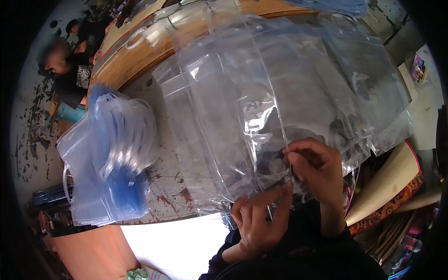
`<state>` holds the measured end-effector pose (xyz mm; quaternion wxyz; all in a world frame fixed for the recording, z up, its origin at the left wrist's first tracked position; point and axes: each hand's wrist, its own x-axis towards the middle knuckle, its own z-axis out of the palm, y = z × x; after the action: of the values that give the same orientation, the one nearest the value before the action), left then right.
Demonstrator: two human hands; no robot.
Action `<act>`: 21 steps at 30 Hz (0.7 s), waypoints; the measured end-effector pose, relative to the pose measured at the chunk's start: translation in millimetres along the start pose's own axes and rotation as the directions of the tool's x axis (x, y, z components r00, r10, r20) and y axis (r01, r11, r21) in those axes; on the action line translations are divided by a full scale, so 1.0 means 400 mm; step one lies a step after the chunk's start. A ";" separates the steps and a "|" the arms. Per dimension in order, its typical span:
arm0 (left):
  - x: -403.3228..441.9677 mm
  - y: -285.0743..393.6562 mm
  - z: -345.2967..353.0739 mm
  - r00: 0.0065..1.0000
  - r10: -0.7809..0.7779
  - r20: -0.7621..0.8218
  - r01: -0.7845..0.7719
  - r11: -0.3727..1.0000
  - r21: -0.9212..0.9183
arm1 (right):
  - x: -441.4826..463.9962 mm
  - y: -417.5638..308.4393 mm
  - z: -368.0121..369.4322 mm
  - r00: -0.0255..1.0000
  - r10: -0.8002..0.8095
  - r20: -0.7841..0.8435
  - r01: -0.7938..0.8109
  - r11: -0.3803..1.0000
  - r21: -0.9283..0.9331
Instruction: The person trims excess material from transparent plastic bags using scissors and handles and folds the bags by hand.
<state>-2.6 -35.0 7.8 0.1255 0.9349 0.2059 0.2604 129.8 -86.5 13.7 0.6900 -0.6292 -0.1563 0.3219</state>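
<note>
Clear plastic sheets or bags point(210, 102) lie overlapping across the table, with long seams running toward me. My right hand point(317, 168) pinches the edge of one sheet between thumb and forefinger, near the front of the pile. Just left of it and nearer my body, my left hand point(263, 217) has bent fingers on the front edge of the same plastic; its fingertips are pressed against the film. To the left lies a stack of bluish clear bags point(121, 186) with white looped handles point(126, 126).
Two people point(63, 65) are at the far left beside a wooden bench point(135, 60). A white ring point(136, 38) lies on that bench. More blue plastic point(336, 5) is at the top. Rolled material with a patterned edge point(387, 200) stands at the right. An orange panel point(93, 252) is at lower left.
</note>
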 end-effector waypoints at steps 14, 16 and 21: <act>-0.080 -0.068 -0.015 0.906 -0.421 -0.031 0.336 0.763 -0.553 | 0.011 0.016 -0.002 0.999 -0.037 -0.017 0.038 0.993 0.114; -0.076 -0.063 -0.017 0.917 -0.400 -0.008 0.323 0.751 -0.576 | 0.009 0.012 0.001 0.999 -0.027 -0.030 0.030 0.993 0.112; -0.079 -0.065 -0.021 0.897 -0.441 0.014 0.344 0.680 -0.647 | 0.011 0.016 0.003 0.996 -0.081 -0.047 0.086 0.989 0.124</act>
<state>-40.1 -25.4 -7.9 0.4710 0.7492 0.3102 0.3473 130.8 -82.9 6.9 0.7443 -0.5838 -0.1477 0.2887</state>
